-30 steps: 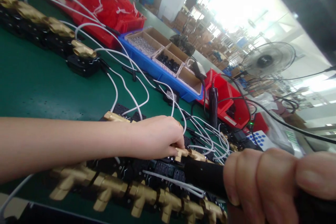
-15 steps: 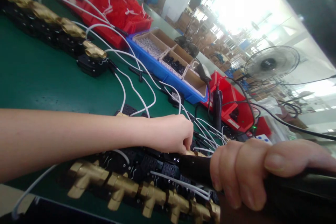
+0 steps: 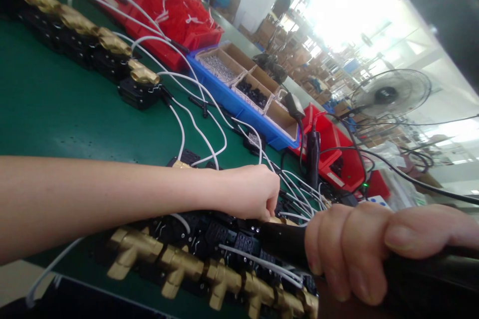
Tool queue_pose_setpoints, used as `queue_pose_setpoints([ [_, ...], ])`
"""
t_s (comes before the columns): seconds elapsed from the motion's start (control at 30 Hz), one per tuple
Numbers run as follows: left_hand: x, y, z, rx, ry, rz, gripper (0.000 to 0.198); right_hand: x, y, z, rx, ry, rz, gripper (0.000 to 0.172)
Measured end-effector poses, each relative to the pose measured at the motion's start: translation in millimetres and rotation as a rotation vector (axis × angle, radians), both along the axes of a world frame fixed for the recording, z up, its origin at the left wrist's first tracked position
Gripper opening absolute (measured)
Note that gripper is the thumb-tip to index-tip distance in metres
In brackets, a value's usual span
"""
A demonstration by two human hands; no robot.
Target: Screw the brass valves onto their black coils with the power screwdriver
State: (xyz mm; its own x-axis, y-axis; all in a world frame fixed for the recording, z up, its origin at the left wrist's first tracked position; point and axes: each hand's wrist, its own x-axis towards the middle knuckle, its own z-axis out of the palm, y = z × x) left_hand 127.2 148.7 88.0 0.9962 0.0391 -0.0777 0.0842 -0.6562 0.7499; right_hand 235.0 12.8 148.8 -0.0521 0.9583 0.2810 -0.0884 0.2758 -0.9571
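Observation:
My left hand (image 3: pixel 249 192) reaches across the green table (image 3: pixel 56 109), its fingers curled down onto a brass valve (image 3: pixel 279 220) at the far end of a row of brass valves with black coil blocks (image 3: pixel 194 259). What the fingertips pinch is hidden. My right hand (image 3: pixel 359 254) is wrapped round the thick black handle of an electric screwdriver (image 3: pixel 284 244), whose front end points at the same valve. White wires (image 3: pixel 258 261) run over the row.
A second row of brass valves (image 3: pixel 86 35) lies at the far left. Behind it stand red bins (image 3: pixel 175 15), a blue tray with cardboard compartments (image 3: pixel 247 89), another black tool (image 3: pixel 313 152) and a desk fan (image 3: pixel 389 94). White cables (image 3: pixel 198 129) cross the table.
The view has shifted slightly, with everything sliding right. My right hand with the screwdriver has drawn left toward my left hand. My left hand stays on the end valve.

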Motion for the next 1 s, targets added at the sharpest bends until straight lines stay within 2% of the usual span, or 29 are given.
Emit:
queue_pose_setpoints([
  [0.13,-0.8,0.9,-2.0,-0.03,-0.009,0.0,0.01,-5.4,2.4,0.2,0.112,-0.085,0.053,0.028],
  [0.3,-1.1,1.6,-5.3,-0.066,-0.013,-0.001,0.012,-6.6,4.0,3.0,0.116,-0.129,0.076,0.032],
  [0.37,-0.9,1.4,-6.3,-0.085,-0.004,0.006,0.012,-5.9,2.6,3.9,0.101,-0.112,0.042,0.034],
  [0.5,-0.9,0.9,-5.5,-0.087,0.005,0.012,0.012,-2.3,1.3,5.1,0.097,-0.112,0.048,0.029],
  [0.6,-1.2,0.6,-2.8,-0.075,0.015,0.007,0.011,1.0,3.6,5.4,0.1,-0.131,0.136,0.031],
  [0.7,-1.2,0.3,-0.7,-0.051,0.017,0.005,0.011,0.8,6.7,4.2,0.101,-0.118,0.16,0.031],
  [0.9,-2.0,0.2,0.8,-0.062,0.015,0.017,0.008,-2.7,6.7,-0.4,0.083,-0.1,0.106,0.03],
  [1.0,-2.8,0.2,0.1,-0.078,0.034,0.025,0.009,-1.0,6.4,-1.9,0.021,-0.062,0.14,0.024],
])
